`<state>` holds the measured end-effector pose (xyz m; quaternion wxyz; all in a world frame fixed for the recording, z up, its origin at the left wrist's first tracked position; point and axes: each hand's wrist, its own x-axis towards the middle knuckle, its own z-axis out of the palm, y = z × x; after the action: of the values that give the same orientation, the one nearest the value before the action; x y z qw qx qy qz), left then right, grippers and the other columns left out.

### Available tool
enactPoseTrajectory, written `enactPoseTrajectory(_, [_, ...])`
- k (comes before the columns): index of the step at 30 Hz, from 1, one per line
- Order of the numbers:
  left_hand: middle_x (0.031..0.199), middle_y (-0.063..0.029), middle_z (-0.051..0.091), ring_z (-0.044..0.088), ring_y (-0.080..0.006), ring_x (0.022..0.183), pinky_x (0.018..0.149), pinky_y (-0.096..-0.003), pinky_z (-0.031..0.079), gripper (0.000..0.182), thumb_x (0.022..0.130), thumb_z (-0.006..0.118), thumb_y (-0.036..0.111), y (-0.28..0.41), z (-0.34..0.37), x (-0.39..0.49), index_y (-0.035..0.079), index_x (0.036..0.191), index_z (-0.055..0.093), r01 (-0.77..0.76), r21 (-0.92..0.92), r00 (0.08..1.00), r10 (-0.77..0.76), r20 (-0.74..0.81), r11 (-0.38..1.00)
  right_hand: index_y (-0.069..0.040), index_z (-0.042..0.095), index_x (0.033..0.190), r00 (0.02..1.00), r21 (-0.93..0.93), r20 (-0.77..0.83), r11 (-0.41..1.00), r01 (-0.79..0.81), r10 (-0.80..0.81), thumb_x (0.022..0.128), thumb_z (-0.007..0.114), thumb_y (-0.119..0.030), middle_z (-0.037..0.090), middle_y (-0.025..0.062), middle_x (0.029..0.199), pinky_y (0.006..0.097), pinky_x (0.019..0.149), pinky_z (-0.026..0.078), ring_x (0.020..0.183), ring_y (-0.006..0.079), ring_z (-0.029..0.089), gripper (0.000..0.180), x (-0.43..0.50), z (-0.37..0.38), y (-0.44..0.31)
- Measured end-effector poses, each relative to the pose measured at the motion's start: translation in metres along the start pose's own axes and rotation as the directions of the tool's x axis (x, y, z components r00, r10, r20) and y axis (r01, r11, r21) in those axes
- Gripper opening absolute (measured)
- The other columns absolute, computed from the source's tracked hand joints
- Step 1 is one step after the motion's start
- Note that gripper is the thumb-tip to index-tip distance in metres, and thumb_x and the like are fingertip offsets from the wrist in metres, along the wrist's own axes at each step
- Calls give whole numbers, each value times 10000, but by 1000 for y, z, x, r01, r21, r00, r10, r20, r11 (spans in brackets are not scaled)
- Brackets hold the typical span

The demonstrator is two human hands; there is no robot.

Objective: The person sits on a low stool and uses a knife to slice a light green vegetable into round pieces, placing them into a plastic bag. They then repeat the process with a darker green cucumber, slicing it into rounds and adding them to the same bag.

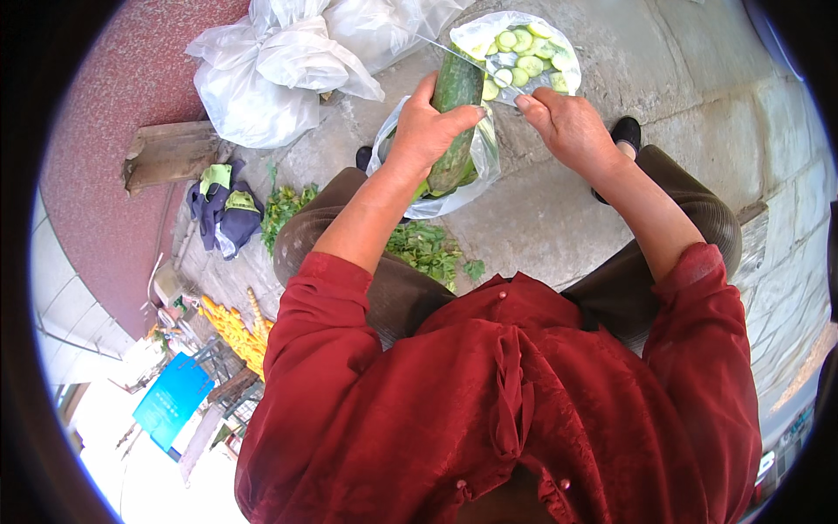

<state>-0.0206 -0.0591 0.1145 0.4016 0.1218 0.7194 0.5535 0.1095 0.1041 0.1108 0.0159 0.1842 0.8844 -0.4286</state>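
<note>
My left hand (429, 128) grips a large green cucumber (458, 85), its thumb laid across the skin. A knife (452, 50) lies with its thin blade across the cucumber's far end; my right hand (568, 128) is closed around its handle, which is mostly hidden. Just beyond the blade, pale green round slices (530, 64) lie in an opened white plastic bag (571, 49). Beneath the cucumber, between my knees, stands another clear plastic bag (488, 164) holding green things that are partly hidden.
Filled white plastic bags (262, 98) sit at the upper left. Below them are a wooden block (171, 152) and a dark cloth bundle (229, 213). Green leaves (429, 252) lie on the concrete near my legs. Yellow-orange produce, probably corn (232, 327), and a blue panel (171, 396) are at the lower left.
</note>
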Motion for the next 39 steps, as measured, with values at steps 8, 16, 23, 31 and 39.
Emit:
enactPoseTrajectory(8, [995,-95,600,580,-191,881,801,-306,458,673,632,735,228,3,22,-8,-5,1211,482,-159,338,987,143,71,928,-5,582,783,995,168,-62,984,-64,76,935,418,-451,599,232,681,471,625,456,678,414,589,499,12,7,15])
enactPoseTrajectory(16, [1003,-72,604,581,-151,891,797,-289,469,591,690,736,100,5,0,2,-21,1211,484,47,-204,990,-19,137,978,-18,589,816,997,18,-32,997,-72,73,932,430,-449,606,231,701,478,628,454,700,416,592,474,8,6,24])
enactPoseTrajectory(23, [1023,-105,610,584,-167,918,810,-284,457,715,632,736,194,-3,10,-2,-10,1254,447,-120,233,990,97,105,965,19,603,817,996,133,-34,988,-82,88,936,421,-443,606,246,715,452,659,458,722,419,585,511,13,12,23])
enactPoseTrajectory(31, [1101,-115,575,551,-153,992,859,-291,438,745,648,725,199,9,19,-6,-25,1286,414,-302,324,950,255,180,896,26,623,856,974,106,-80,973,-204,213,931,421,-458,620,246,773,438,704,458,759,403,589,530,19,13,40])
enactPoseTrajectory(39, [974,-120,636,609,-188,873,796,-299,466,709,602,738,251,-1,11,8,-11,1210,484,-183,248,983,185,15,951,2,600,853,975,196,-129,968,-155,182,934,429,-447,609,236,744,432,668,454,741,397,588,488,20,0,17])
